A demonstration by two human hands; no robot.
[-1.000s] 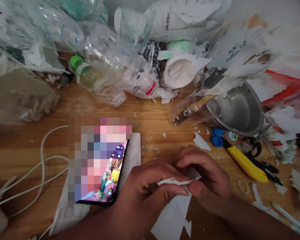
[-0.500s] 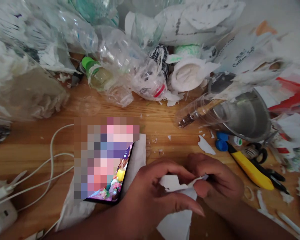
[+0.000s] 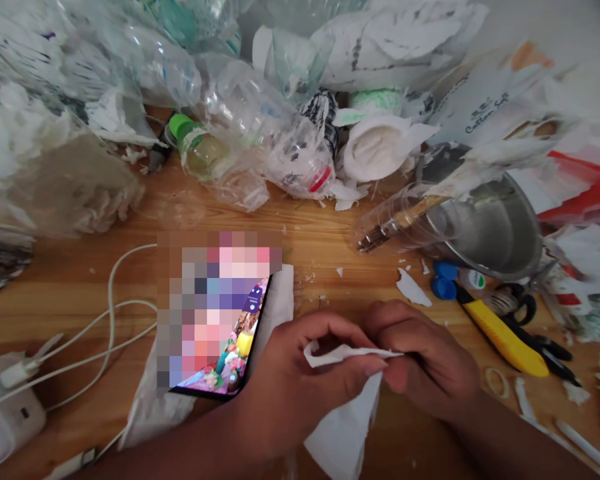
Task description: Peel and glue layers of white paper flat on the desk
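Note:
A sheet of white paper [image 3: 347, 427] hangs down between my hands, its upper edge folded over and uneven. My left hand [image 3: 310, 380] pinches that edge between thumb and fingers, with part of the paper curling inside the grip. Close against it, my right hand [image 3: 423, 353] is closed on the right end of the same edge, its fingertips almost touching my left thumb. To the left of my hands lies a phone [image 3: 240, 353] with a lit screen, partly blurred out, on a white cloth or paper [image 3: 280, 300].
A yellow-handled cutter [image 3: 505, 337], black scissors [image 3: 525, 307] and blue caps [image 3: 444, 287] lie at right. Behind them stand a metal bowl [image 3: 515, 227] and a clear cup with a brush [image 3: 395, 227]. Plastic bottles [image 3: 260, 113] line the back. A white charger [image 3: 10, 413] sits at left.
My left thumb has closed down onto the paper's edge, where it was spread away before. The paper's top now lies flatter between my hands. The view has shifted slightly.

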